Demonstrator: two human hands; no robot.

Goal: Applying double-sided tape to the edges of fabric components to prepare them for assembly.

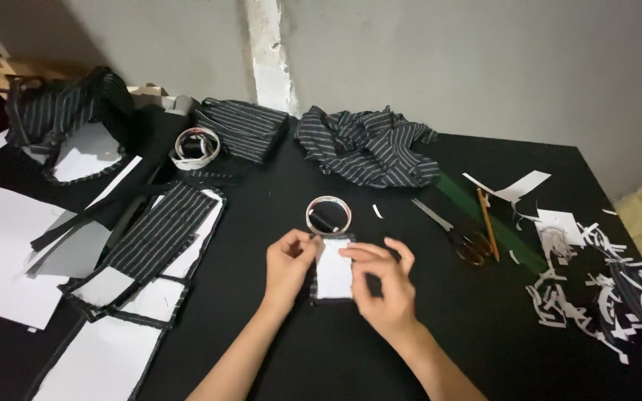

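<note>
Small white fabric piece (334, 271) pinched between both hands, left hand (289, 266) and right hand (382, 284) (tape roll (328, 215) just behind).

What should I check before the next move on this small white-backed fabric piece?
1. Both hands on the piece: left hand pinches its left edge, right hand its top right; ok.
2. White piece lies flat on the black table; ok.
3. Roll of tape just beyond the piece, within reach; ok.
4. Scissors lie to the right, blades shut; ok.
5. Edges all turned and stuck: hidden under fingers; cannot tell.
6. Paper scraps lie far right, apart from the piece; ok.
</note>
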